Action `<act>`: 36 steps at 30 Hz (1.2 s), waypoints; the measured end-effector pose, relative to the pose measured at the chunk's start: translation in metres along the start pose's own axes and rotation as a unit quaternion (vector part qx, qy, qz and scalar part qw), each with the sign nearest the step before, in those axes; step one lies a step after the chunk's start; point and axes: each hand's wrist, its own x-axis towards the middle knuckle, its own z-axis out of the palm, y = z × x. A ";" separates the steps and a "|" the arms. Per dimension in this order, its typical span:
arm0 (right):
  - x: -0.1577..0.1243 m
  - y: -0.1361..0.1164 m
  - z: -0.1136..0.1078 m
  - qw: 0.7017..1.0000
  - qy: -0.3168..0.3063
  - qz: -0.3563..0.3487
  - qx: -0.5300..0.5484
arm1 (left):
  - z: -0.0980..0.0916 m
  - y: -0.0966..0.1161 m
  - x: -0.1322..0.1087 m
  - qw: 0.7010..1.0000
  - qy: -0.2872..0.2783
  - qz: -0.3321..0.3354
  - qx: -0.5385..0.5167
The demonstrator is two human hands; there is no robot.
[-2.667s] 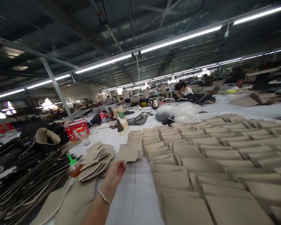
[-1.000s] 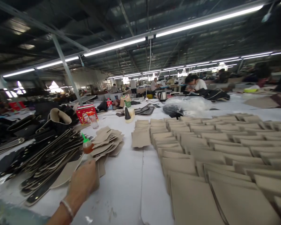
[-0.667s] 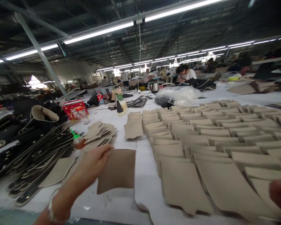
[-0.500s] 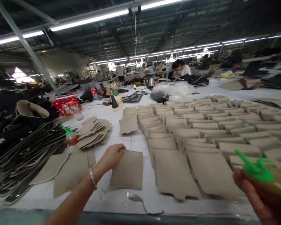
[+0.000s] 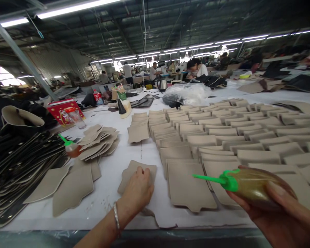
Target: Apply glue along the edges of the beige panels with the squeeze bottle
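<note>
The beige panel (image 5: 128, 175) is partly hidden under the curled left hand (image 5: 139, 189); whether it is pinched cannot be told. The green-capped bottle (image 5: 258, 184) is gripped by the right hand (image 5: 276, 210), cut off at the wrist. Between the hands, overlapped panels (image 5: 188, 184) are laid on the table (image 5: 170, 215).

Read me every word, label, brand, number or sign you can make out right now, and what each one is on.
No text is legible.
Red box: printed; any lettering too blurred to read.
Small red-and-blue bottle: any label text too small to read.
Green carton: any print too small to read.
Squeeze bottle in the right hand: no lettering visible.
</note>
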 end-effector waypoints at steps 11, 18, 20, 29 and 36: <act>0.002 -0.002 0.059 0.996 -0.067 0.052 -0.019 | -0.009 0.019 0.003 0.999 -0.006 -0.013 0.045; 0.009 0.014 0.065 0.983 -0.112 -0.018 -0.142 | -0.012 0.011 0.011 0.998 0.002 0.003 0.056; 0.012 0.018 0.067 0.972 -0.120 -0.057 -0.192 | -0.016 0.002 0.012 0.999 0.002 0.017 0.051; 0.029 0.042 0.081 0.887 -0.183 -0.226 -0.358 | -0.014 -0.031 0.021 0.995 0.026 0.093 -0.038; 0.038 0.054 0.095 0.842 -0.239 -0.271 -0.399 | -0.013 -0.035 0.023 0.991 0.023 0.108 -0.081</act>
